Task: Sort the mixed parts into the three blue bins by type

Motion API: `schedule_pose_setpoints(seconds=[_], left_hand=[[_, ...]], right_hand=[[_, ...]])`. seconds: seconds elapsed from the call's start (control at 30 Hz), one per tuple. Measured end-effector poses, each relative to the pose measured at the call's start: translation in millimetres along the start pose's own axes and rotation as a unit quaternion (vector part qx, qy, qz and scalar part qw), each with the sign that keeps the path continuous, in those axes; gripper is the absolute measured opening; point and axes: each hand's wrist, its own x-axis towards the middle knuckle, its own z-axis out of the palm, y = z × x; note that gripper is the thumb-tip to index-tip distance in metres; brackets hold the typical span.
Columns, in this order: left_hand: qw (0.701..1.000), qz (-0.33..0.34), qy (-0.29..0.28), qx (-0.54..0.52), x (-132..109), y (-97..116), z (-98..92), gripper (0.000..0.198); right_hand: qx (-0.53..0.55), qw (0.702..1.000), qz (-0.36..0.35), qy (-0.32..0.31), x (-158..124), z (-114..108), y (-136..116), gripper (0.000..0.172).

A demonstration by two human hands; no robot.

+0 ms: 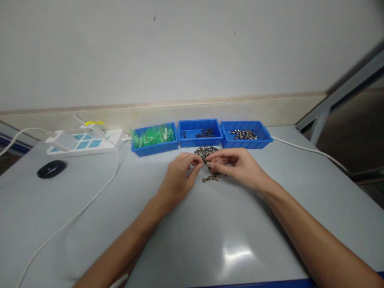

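Observation:
My left hand (183,172) is closed in a pinch, thumb against fingers, just left of a pile of small metal screws and fittings (215,176). Opposite it, my right hand (237,165) pinches with thumb and forefinger, its tips meeting the left fingertips over the pile. Whatever sits between the fingertips is too small and covered to name. Behind the hands stand three blue bins in a row. Green plastic bags fill the left bin (154,149), dark screws lie in the middle bin (200,141), and shiny metal fittings are in the right bin (247,143).
A white power strip (115,138) with plugged-in adapters stands at the back left. In front of it lies a black mouse (51,169). One white cable (96,197) runs down the left side of the grey table (192,240); another cable (309,149) crosses at the right.

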Motion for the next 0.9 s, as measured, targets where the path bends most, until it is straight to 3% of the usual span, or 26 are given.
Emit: schedule_pose_setpoints(seconds=[0.1, 0.2, 0.33, 0.4, 0.47, 0.67, 0.9], left_hand=[[1.000, -0.006, 0.004, -0.021, 0.1, 2.1, 0.0, 0.004], [1.000, -0.002, 0.003, 0.003, -0.9, -3.6, 0.6, 0.005], [0.995, 0.004, -0.018, 0.098, -3.5, -18.9, 1.7, 0.015], [0.991, 0.000, -0.038, 0.131, -4.3, -23.9, 2.7, 0.018], [0.988, 0.008, -0.052, 0.145, -4.4, -25.1, 4.4, 0.020], [0.982, 0.077, -0.074, 0.156, -1.4, -19.6, 10.0, 0.025], [0.981, 0.034, -0.079, 0.174, 0.1, -16.8, 2.7, 0.010]], right_hand=[[0.062, 0.998, 0.032, -0.008, 0.2, 1.1, -0.6, 0.031], [0.088, 0.995, 0.044, 0.024, 1.8, -1.0, 0.7, 0.027], [0.127, 0.971, 0.002, 0.205, 6.6, -7.8, 7.7, 0.024], [0.148, 0.942, -0.026, 0.300, 9.0, -11.7, 11.4, 0.029], [0.157, 0.921, -0.042, 0.354, 10.4, -15.0, 13.7, 0.038], [0.137, 0.925, -0.048, 0.351, 9.8, -15.9, 12.6, 0.040], [0.112, 0.935, -0.038, 0.335, 8.7, -15.3, 13.9, 0.034]])
